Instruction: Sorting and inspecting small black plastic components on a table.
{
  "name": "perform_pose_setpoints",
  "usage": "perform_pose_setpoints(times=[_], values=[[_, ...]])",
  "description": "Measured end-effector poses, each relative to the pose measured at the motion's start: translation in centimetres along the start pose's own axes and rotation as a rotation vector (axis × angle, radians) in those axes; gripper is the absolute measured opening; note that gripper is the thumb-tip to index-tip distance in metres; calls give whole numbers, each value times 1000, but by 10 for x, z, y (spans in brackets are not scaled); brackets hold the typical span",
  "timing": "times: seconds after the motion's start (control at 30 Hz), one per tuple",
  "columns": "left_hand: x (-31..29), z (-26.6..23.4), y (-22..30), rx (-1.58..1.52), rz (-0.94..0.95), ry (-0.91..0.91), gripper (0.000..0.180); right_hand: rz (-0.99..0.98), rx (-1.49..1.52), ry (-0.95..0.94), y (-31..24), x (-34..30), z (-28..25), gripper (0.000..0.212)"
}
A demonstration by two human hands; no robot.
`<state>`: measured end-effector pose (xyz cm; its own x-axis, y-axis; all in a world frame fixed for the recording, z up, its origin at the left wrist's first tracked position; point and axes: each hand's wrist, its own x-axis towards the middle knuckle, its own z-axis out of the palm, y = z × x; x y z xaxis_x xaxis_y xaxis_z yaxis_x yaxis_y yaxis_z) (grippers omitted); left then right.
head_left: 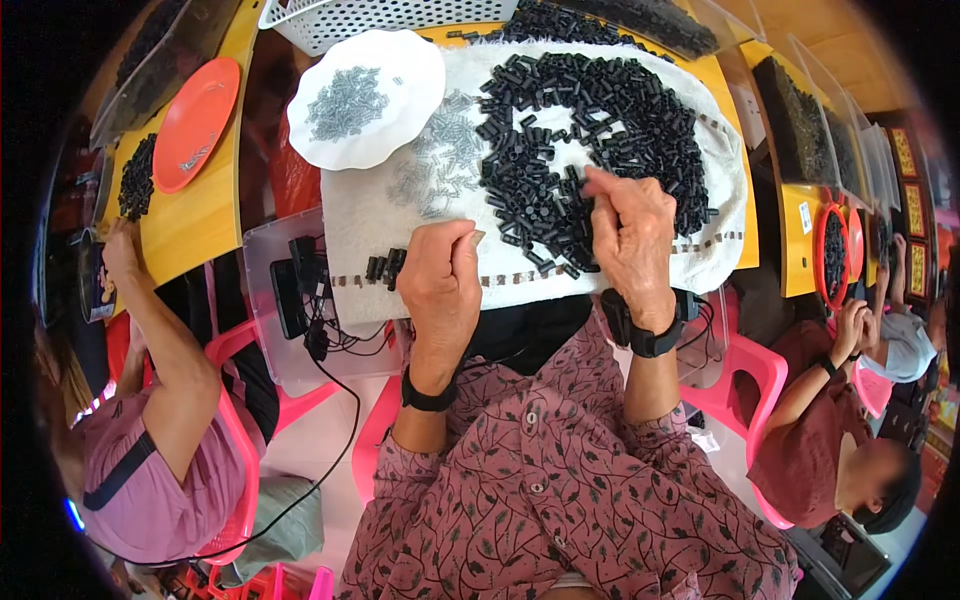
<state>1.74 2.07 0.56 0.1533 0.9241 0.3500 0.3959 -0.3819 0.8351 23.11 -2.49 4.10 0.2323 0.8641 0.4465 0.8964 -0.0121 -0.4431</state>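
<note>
In the head view, the left hand (438, 278) was curled with its thumb alongside the fingers, just beside a small black group of pieces (378, 268); whether it gripped anything could not be told. The right hand (636, 235) was bent at the near side of the black cylinder pile (650, 140), its pinch undeterminable. The pile lay on a white cloth (360, 215), right of scattered silvery pieces (440, 155) and a scalloped plate (415, 70).
</note>
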Motion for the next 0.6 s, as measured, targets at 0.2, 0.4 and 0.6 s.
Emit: perform_pose_setpoints(times=[0.2,0.4,0.6], values=[[0,-1,0,-21,-1,11,9,117,51,195,11,2,-4,21],[0,-3,3,-20,-11,7,11,105,78,190,11,-2,1,14],[-2,-6,2,-57,-52,6,14,70,-50,106,3,2,10,14]])
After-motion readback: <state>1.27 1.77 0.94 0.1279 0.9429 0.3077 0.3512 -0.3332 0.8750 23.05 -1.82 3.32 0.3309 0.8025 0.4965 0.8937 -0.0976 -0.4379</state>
